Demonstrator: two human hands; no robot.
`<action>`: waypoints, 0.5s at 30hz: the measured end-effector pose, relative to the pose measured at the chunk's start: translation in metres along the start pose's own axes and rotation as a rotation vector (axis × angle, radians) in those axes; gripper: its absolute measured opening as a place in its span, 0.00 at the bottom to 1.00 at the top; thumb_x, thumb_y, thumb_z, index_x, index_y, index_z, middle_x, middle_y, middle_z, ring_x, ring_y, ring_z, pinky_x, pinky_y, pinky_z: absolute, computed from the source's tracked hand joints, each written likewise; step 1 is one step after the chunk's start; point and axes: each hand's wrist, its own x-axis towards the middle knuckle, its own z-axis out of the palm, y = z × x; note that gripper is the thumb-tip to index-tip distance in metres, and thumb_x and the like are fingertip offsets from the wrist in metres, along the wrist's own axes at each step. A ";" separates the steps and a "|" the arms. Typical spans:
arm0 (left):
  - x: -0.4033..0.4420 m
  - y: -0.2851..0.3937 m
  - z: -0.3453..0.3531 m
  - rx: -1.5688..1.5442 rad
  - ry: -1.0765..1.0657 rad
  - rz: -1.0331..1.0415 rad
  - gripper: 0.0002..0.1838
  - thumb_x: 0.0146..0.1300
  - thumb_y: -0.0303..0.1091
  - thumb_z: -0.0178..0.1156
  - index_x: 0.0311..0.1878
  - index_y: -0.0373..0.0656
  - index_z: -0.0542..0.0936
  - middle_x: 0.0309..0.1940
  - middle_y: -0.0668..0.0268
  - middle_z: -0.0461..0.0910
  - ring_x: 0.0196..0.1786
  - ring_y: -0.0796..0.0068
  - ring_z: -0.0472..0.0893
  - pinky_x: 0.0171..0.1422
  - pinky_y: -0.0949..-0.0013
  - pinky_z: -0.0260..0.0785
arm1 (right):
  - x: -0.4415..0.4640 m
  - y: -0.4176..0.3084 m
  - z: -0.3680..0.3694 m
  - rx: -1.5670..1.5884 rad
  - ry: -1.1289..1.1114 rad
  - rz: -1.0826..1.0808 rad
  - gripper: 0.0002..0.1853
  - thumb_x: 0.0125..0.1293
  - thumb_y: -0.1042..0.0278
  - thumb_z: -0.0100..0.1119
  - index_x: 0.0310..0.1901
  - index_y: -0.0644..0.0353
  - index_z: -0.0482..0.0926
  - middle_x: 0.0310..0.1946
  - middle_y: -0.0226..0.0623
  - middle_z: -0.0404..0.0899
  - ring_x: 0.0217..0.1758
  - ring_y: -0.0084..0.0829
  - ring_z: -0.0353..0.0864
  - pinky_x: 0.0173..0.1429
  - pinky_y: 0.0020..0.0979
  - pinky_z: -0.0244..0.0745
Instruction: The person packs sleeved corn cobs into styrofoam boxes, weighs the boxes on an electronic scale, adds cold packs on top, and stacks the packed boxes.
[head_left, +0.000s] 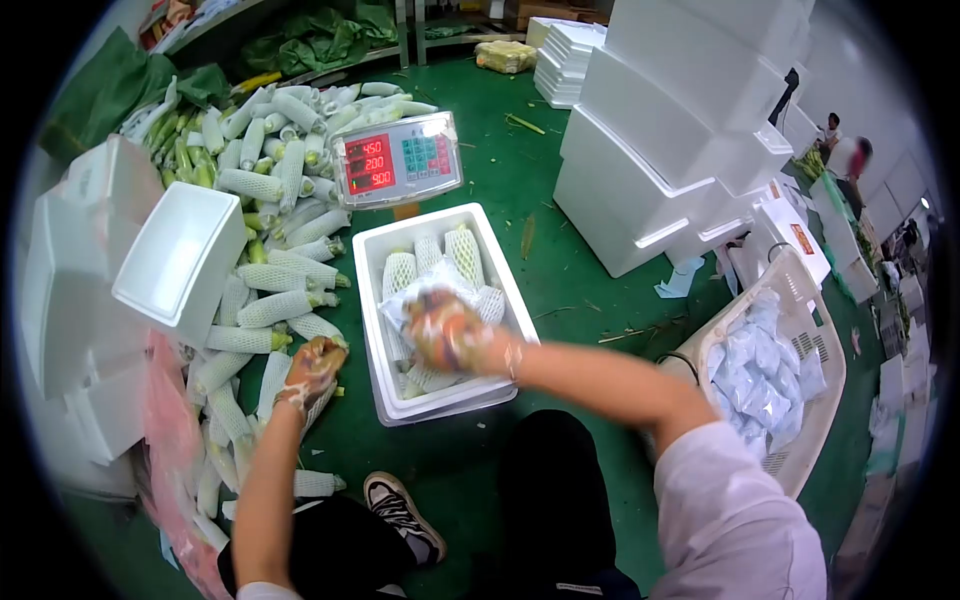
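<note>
My right hand [445, 330], in what looks like a patterned glove and smeared by motion, is over the white foam box [515, 290]. Under its fingers is a pale plastic pack [455, 278], which it seems to grip. Inside the box lie several long, pale-green vegetables in white foam net sleeves [462, 252]. Low at the left, my left hand [315, 370] has its fingers curled at a net-sleeved vegetable [318, 408] beside the pile; its grip is partly hidden. Behind the box stands a scale display [398, 160] with red digits.
A large pile of net-sleeved vegetables [270, 275] covers the floor at left. White foam boxes [180, 260] stand beside it. Stacked foam boxes [640, 170] rise at right, near a plastic basket [825, 390] of pale packs [755, 365]. People [850, 160] are in the far right background.
</note>
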 end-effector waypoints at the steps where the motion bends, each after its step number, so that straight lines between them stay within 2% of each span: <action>1: 0.001 0.039 0.009 -0.057 0.113 -0.124 0.11 0.57 0.21 0.61 0.44 0.37 0.76 0.38 0.63 0.79 0.38 0.75 0.80 0.40 0.77 0.73 | -0.029 -0.032 0.012 0.129 0.158 0.078 0.21 0.60 0.55 0.55 0.52 0.58 0.76 0.48 0.47 0.75 0.47 0.45 0.77 0.53 0.43 0.72; 2: 0.012 0.088 0.010 -0.086 0.224 -0.235 0.12 0.57 0.20 0.60 0.45 0.38 0.76 0.40 0.62 0.80 0.41 0.75 0.81 0.42 0.77 0.73 | -0.055 -0.070 -0.001 0.236 0.118 0.210 0.25 0.61 0.55 0.57 0.57 0.59 0.72 0.51 0.47 0.73 0.50 0.48 0.76 0.56 0.44 0.71; 3: 0.029 0.087 0.041 -0.265 0.492 -0.020 0.13 0.57 0.22 0.60 0.47 0.38 0.77 0.44 0.57 0.80 0.48 0.65 0.81 0.50 0.70 0.74 | -0.074 -0.089 0.005 0.314 0.240 0.240 0.26 0.61 0.57 0.58 0.59 0.59 0.70 0.53 0.48 0.72 0.52 0.49 0.74 0.58 0.44 0.69; 4: 0.047 0.117 0.039 0.318 0.419 0.165 0.16 0.59 0.29 0.61 0.51 0.38 0.77 0.47 0.52 0.79 0.53 0.54 0.78 0.58 0.60 0.71 | -0.090 -0.104 0.014 0.397 0.356 0.265 0.28 0.61 0.58 0.58 0.61 0.59 0.68 0.54 0.49 0.71 0.54 0.50 0.73 0.59 0.45 0.68; 5: 0.066 0.154 0.047 0.113 0.357 0.209 0.20 0.60 0.36 0.62 0.55 0.39 0.76 0.50 0.47 0.77 0.54 0.46 0.76 0.61 0.55 0.69 | -0.102 -0.111 0.020 0.452 0.363 0.334 0.27 0.61 0.58 0.59 0.60 0.60 0.68 0.54 0.49 0.71 0.55 0.51 0.71 0.61 0.45 0.66; 6: 0.081 0.172 0.060 0.192 0.293 0.245 0.23 0.61 0.41 0.61 0.57 0.42 0.76 0.55 0.47 0.75 0.58 0.47 0.74 0.64 0.53 0.65 | -0.113 -0.118 0.022 0.517 0.361 0.405 0.27 0.61 0.59 0.59 0.59 0.60 0.68 0.55 0.50 0.70 0.57 0.51 0.70 0.62 0.45 0.65; 7: 0.097 0.176 0.078 0.273 0.242 0.246 0.27 0.62 0.47 0.59 0.61 0.45 0.74 0.60 0.48 0.71 0.62 0.46 0.70 0.67 0.51 0.61 | -0.120 -0.118 0.014 0.566 0.287 0.493 0.25 0.63 0.58 0.55 0.58 0.65 0.68 0.54 0.50 0.71 0.55 0.51 0.72 0.62 0.45 0.64; 8: 0.104 0.187 0.092 0.403 0.147 0.123 0.31 0.63 0.52 0.55 0.66 0.48 0.70 0.63 0.49 0.68 0.64 0.48 0.68 0.67 0.48 0.58 | -0.125 -0.115 0.006 0.584 0.299 0.529 0.24 0.63 0.58 0.55 0.57 0.65 0.69 0.53 0.50 0.72 0.54 0.50 0.72 0.62 0.45 0.64; 10: 0.109 0.180 0.122 0.572 0.069 0.052 0.33 0.63 0.56 0.51 0.69 0.51 0.67 0.65 0.49 0.67 0.64 0.49 0.69 0.65 0.47 0.58 | -0.135 -0.109 0.007 0.611 0.257 0.582 0.24 0.63 0.59 0.55 0.56 0.66 0.70 0.53 0.50 0.72 0.54 0.49 0.73 0.64 0.44 0.63; 13: 0.118 0.182 0.123 0.654 -0.002 -0.052 0.32 0.65 0.54 0.48 0.69 0.51 0.67 0.65 0.48 0.66 0.63 0.49 0.70 0.66 0.47 0.58 | -0.136 -0.110 0.011 0.514 0.238 0.486 0.24 0.63 0.60 0.54 0.57 0.66 0.70 0.54 0.51 0.72 0.56 0.49 0.74 0.66 0.43 0.62; 14: 0.121 0.186 0.116 0.593 -0.048 -0.083 0.34 0.64 0.58 0.47 0.69 0.51 0.67 0.64 0.49 0.67 0.62 0.48 0.70 0.67 0.46 0.58 | -0.132 -0.114 0.015 0.497 0.202 0.470 0.24 0.63 0.60 0.54 0.57 0.66 0.70 0.54 0.52 0.73 0.59 0.50 0.73 0.67 0.44 0.61; 15: 0.121 0.162 0.124 0.649 -0.005 -0.007 0.34 0.64 0.58 0.48 0.69 0.52 0.66 0.64 0.49 0.67 0.62 0.48 0.71 0.66 0.47 0.60 | -0.126 -0.119 0.015 0.444 0.257 0.423 0.24 0.61 0.60 0.55 0.56 0.66 0.71 0.51 0.50 0.74 0.57 0.49 0.74 0.65 0.44 0.63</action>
